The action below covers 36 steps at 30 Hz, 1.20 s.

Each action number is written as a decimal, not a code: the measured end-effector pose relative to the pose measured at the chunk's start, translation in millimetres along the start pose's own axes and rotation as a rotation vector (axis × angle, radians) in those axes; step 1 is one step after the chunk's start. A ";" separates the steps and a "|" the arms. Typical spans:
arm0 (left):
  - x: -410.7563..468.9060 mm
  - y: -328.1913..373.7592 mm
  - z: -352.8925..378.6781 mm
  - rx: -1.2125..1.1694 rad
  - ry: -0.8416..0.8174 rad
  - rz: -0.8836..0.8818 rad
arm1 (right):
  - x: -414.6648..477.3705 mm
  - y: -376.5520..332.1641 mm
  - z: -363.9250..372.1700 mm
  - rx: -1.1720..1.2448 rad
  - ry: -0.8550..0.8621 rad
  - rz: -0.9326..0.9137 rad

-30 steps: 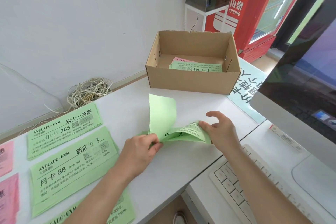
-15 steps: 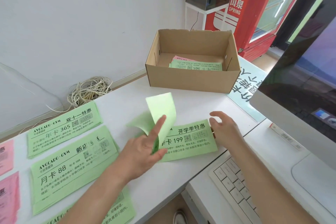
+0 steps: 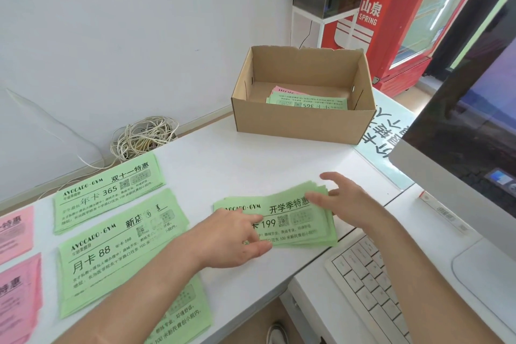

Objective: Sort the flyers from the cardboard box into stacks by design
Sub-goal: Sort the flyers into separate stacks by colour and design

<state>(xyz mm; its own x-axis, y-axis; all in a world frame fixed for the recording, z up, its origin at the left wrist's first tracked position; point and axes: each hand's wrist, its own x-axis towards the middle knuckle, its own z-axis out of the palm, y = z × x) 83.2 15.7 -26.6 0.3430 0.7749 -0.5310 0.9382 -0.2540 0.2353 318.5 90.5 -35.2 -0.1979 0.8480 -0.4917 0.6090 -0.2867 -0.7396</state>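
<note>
Flyers (image 3: 307,100) in green and pink were left lying inside the cardboard box (image 3: 301,126), which was set on the white worktop (image 3: 223,159). Just in front of the box, a green stack marked 199 (image 3: 298,227) was touched at both ends: the left hand (image 3: 237,237) was pressed on its left end with fingers straight, and the right hand (image 3: 346,201) was laid on its right end with fingers straight and spread apart. Other green stacks (image 3: 111,190) and pink stacks (image 3: 14,232) were laid out well to the left of the box.
</note>
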 end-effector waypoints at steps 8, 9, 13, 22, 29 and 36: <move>1.2 2.3 37.6 -0.061 0.436 -0.154 | -4.9 -3.3 12.7 -0.500 0.106 -0.259; 1.3 0.4 40.9 -0.148 0.469 -0.187 | -6.7 -5.7 11.3 -0.473 0.134 -0.296; -14.6 -5.0 41.0 -0.381 0.734 -0.303 | -16.0 -16.2 5.0 -0.300 0.158 -0.392; -139.1 -26.0 35.3 -1.105 1.068 -0.455 | -60.7 -70.5 49.8 -0.075 -0.084 -0.517; -226.7 -44.7 82.1 -0.957 1.057 -0.544 | -104.6 -82.8 128.0 -0.098 -0.225 -0.490; -261.8 -39.6 143.9 -0.226 0.615 -0.498 | -138.9 -59.1 171.2 -0.087 -0.253 -0.374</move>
<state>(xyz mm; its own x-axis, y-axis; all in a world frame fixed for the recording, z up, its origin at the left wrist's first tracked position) -36.9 -260.4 -14.0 -0.2601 0.9613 -0.0910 0.9188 0.2754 0.2829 178.5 -86.6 -1.9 -0.5911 0.7477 -0.3026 0.5199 0.0663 -0.8517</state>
